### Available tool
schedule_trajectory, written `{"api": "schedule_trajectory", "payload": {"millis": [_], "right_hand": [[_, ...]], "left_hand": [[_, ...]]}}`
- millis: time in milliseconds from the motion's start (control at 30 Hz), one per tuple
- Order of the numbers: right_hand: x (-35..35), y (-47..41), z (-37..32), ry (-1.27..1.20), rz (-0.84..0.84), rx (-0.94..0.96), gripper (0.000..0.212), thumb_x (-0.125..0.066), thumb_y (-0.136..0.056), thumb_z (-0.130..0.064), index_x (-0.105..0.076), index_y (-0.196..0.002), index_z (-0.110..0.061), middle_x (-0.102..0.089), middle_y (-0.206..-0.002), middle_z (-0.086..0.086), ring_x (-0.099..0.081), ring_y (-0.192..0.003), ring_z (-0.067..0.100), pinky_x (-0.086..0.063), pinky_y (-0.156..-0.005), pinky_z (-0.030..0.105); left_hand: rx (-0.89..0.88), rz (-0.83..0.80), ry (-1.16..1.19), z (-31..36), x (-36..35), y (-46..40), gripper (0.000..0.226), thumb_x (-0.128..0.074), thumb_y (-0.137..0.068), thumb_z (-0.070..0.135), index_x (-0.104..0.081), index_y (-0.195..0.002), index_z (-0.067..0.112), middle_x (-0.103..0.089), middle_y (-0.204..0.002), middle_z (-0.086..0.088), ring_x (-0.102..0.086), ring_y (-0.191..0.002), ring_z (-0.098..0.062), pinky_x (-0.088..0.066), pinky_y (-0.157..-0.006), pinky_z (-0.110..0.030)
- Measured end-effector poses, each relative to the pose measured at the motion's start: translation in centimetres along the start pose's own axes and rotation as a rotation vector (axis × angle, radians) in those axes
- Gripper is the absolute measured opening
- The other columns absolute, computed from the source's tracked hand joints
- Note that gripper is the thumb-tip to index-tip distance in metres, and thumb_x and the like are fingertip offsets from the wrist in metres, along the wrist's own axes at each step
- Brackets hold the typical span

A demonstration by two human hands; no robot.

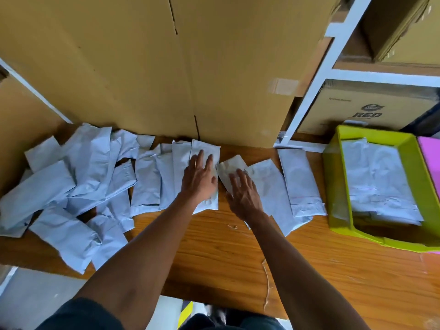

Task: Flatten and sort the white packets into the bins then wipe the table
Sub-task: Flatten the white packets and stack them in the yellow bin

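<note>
Several white packets lie on the wooden table [214,253]. A crumpled heap [78,186] covers the left side, and flatter packets stand in a row through the middle. My left hand [198,178] presses flat, fingers straight, on one packet [205,152] in that row. My right hand [242,192] rests flat with spread fingers on a smaller packet [229,165] just to the right. Two more flat packets [301,184] lie further right. A lime-green bin [335,186] at the right edge holds several flattened packets.
A pink bin [429,158] sits beside the green one at the far right. A tall cardboard box [166,67] stands along the table's back. A white shelf frame [316,75] holds more cartons. Tape scraps [266,282] lie on the table's front.
</note>
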State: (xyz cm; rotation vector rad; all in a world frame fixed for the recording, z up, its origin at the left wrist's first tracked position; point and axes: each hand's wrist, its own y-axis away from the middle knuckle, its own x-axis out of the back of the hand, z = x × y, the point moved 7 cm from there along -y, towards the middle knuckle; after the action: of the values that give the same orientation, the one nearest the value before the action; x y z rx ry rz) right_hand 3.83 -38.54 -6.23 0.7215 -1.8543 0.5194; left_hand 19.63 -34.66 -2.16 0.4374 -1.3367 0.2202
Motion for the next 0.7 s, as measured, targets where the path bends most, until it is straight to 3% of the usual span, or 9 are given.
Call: {"api": "schedule_trajectory", "payload": {"millis": [100,167,333,467,633,700], "right_hand": [[-1.4,-0.4,-0.2,0.033,0.033,-0.012,0.064,-0.053,-0.103,-0.035,-0.036,-0.156,-0.002,-0.031,-0.162,0.029,-0.031,-0.15,0.049,-0.039,-0.116,0.06],[-1.4,-0.5,-0.8,0.026,0.062,-0.064,0.065,-0.044,-0.107,-0.041,-0.031,-0.159,-0.003,-0.03,-0.163,0.027,-0.029,-0.151,0.047,-0.036,-0.117,0.056],[-2.1,0.2,-2.5,0.001,0.04,-0.159,0.063,-0.043,-0.11,-0.04,-0.029,-0.161,-0.006,-0.025,-0.167,0.022,-0.028,-0.151,0.043,-0.041,-0.11,0.054],[-2.5,0.5,-3.8,0.034,0.014,-0.151,0.06,-0.048,-0.107,-0.037,-0.037,-0.156,-0.005,-0.032,-0.162,0.022,-0.041,-0.135,0.042,-0.044,-0.102,0.051],[-2.3,1.6,-6.4,0.099,0.046,-0.09,0.065,-0.057,-0.101,-0.033,-0.034,-0.156,-0.007,-0.04,-0.155,0.026,-0.052,-0.116,0.044,-0.051,-0.092,0.051],[-1.9,2.4,-7.2,0.104,0.086,-0.133,0.069,-0.058,-0.1,-0.046,-0.032,-0.155,-0.014,-0.038,-0.157,0.024,-0.052,-0.116,0.044,-0.052,-0.086,0.051]], "left_hand": [[-0.027,-0.035,-0.024,-0.4,-1.2,-1.0,0.079,-0.054,-0.104,0.042,-0.013,-0.168,0.022,0.003,-0.176,-0.012,-0.005,-0.16,-0.04,-0.022,-0.126,-0.053],[-0.033,-0.033,-0.019,-1.0,-1.8,-1.1,0.077,-0.059,-0.1,0.041,-0.023,-0.166,0.022,-0.003,-0.175,-0.014,-0.007,-0.16,-0.04,-0.02,-0.127,-0.052],[-0.046,-0.018,-0.078,-2.3,-1.8,0.2,0.073,-0.066,-0.092,0.041,-0.036,-0.155,0.02,-0.019,-0.169,-0.016,-0.019,-0.155,-0.04,-0.027,-0.124,-0.051],[-0.036,0.002,-0.13,-3.8,-1.5,1.8,0.07,-0.066,-0.088,0.043,-0.042,-0.15,0.022,-0.027,-0.165,-0.014,-0.027,-0.15,-0.038,-0.034,-0.118,-0.051],[-0.063,0.064,-0.172,-5.2,-1.0,4.5,0.07,-0.066,-0.088,0.051,-0.046,-0.147,0.021,-0.035,-0.16,-0.011,-0.035,-0.143,-0.034,-0.038,-0.113,-0.048],[-0.073,0.096,-0.159,-5.5,-0.7,5.2,0.072,-0.065,-0.087,0.056,-0.046,-0.146,0.019,-0.035,-0.159,-0.013,-0.035,-0.144,-0.035,-0.038,-0.113,-0.048]]}}
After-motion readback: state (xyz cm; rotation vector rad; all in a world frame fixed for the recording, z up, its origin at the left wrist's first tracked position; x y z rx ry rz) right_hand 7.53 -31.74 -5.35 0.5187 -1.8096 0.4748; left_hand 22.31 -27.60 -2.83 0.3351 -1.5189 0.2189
